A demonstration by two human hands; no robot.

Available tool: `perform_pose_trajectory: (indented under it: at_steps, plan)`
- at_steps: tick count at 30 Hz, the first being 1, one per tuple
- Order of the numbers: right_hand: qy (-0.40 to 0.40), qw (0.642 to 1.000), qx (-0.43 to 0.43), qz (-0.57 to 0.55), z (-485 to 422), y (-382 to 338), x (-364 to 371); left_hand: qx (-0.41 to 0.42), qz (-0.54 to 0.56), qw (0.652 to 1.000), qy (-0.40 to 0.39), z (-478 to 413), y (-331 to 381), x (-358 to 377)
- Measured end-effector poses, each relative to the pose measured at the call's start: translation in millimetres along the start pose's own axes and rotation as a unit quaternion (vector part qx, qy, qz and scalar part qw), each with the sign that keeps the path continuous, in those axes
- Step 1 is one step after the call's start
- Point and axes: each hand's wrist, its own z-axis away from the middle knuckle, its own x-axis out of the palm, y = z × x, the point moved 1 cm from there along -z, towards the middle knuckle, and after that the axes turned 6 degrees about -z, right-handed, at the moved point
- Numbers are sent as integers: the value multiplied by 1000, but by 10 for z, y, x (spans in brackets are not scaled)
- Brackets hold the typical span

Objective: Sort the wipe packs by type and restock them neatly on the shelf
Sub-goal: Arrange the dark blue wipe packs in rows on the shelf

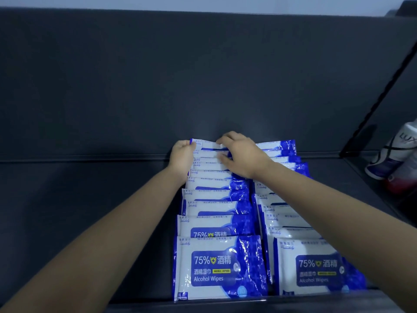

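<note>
Alcohol wipe packs [216, 267]: thin plastic film, glossy, crinkled along the blue edges, with white glints.
Shelf [90, 199]: dark, matt, smooth; looks like painted metal.
Back panel [158, 75]: same dark matt finish, faint sheen behind the far packs.
Bottle [404, 150], far right: glossy white plastic.

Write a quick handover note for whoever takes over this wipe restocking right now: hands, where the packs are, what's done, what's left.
Left hand: pinches the left edge of the rearmost blue-and-white plastic alcohol wipe pack.
Right hand: grips the same pack's top edge.
Packs: two upright rows, left row and right row, side by side on the dark grey shelf; all look one type.
Done: both rows stocked.
To do: seat the rear pack, straighten rows.
</note>
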Motion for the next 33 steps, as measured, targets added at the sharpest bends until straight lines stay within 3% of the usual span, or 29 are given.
perform_pose_trajectory:
  at_steps: [4, 8, 12, 16, 19, 26, 28, 30, 33]
  plan:
    - [18, 1000, 9, 9, 65, -78, -16, 36, -102, 994, -36, 25, 28, -68]
    - [-35, 995, 93, -19, 193, -177, -15, 7, -133, 987, -85, 249, 53, -135]
    - [-135, 986, 98, -7, 501, -421, -116, -28, -88, 987, -129, 613, -87, -221]
    - [-160, 982, 70, 69, 968, -622, -255, 51, -116, 983, -132, 1095, -225, -293]
    - [-161, 977, 92, 102, 1280, -577, -262, 145, -329, 919, -161, 1346, -372, -322]
    - [-93, 987, 109, 78, 1418, -458, -16, 280, -646, 709, -29, 1443, -376, -265]
    - [-57, 992, 99, 53, 1410, -454, -51, 337, -644, 687, -1, 1521, -381, -200]
    - [1, 996, 87, 35, 1452, -432, -118, 395, -611, 686, 11, 1618, -422, -92]
    - [59, 988, 125, 72, 1720, -321, -156, 337, -627, 699, -69, 1848, -457, 67]
